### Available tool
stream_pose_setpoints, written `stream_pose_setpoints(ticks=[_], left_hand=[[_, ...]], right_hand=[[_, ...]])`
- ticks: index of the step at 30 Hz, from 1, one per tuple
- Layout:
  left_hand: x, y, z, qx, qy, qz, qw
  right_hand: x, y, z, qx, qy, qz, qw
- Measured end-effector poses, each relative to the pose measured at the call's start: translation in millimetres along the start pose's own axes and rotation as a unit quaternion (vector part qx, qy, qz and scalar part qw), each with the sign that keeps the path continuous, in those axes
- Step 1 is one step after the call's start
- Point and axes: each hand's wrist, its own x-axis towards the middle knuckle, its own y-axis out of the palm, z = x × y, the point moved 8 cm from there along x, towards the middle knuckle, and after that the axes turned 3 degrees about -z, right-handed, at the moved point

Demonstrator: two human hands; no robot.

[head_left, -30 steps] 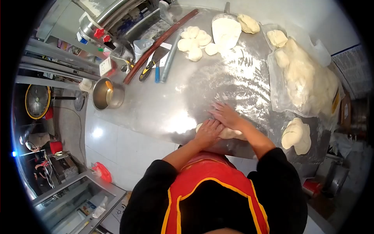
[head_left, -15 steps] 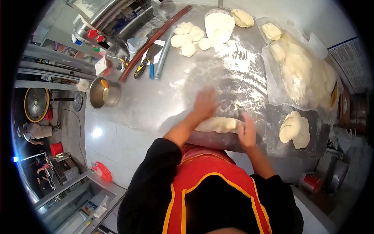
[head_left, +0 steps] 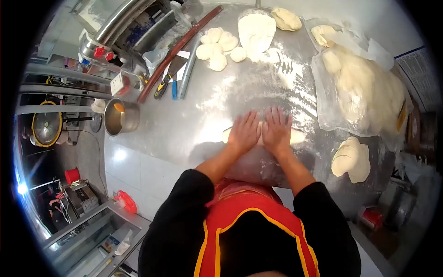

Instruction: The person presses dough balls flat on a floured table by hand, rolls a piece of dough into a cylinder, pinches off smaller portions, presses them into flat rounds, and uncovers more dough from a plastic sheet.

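Observation:
A long roll of pale dough (head_left: 297, 136) lies crosswise near the front edge of the metal worktable (head_left: 184, 124). Its middle is hidden under my hands; only the two ends show. My left hand (head_left: 245, 132) rests flat on the left part of the dough, fingers stretched away from me. Beside it, my right hand (head_left: 276, 130) presses on the dough the same way, with its fingers slightly spread. The two hands almost touch at the thumbs. White flour (head_left: 300, 87) is smeared over the table beyond them.
Dough balls (head_left: 217, 46), a flour scoop (head_left: 256, 34) and a dough lump (head_left: 286, 19) lie at the back. Bagged dough (head_left: 360, 87) and a folded dough piece (head_left: 350, 159) are on the right. Left are a red-brown rod (head_left: 180, 53), a scraper (head_left: 162, 87) and a metal pot (head_left: 131, 117).
Both hands have come together onto the middle of the dough and lie flat on it. The dough sits a little farther from me and looks longer and thinner.

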Motion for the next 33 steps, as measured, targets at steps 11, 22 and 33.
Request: stream_pose_setpoints(ticks=[11, 22, 33], left_hand=[[-35.3, -39.7, -6.7, -0.224, 0.043, -0.046, 0.973], [27.5, -21.0, 17.6, 0.013, -0.039, -0.057, 0.997], [51.5, -46.8, 10.9, -0.138, 0.0, 0.044, 0.99]], right_hand=[[-23.8, -38.1, 27.1, 0.145, -0.039, 0.1, 0.984], [41.9, 16.5, 18.3, -0.063, -0.026, -0.005, 0.998], [32.2, -24.7, 21.3, 0.124, -0.128, -0.003, 0.984]])
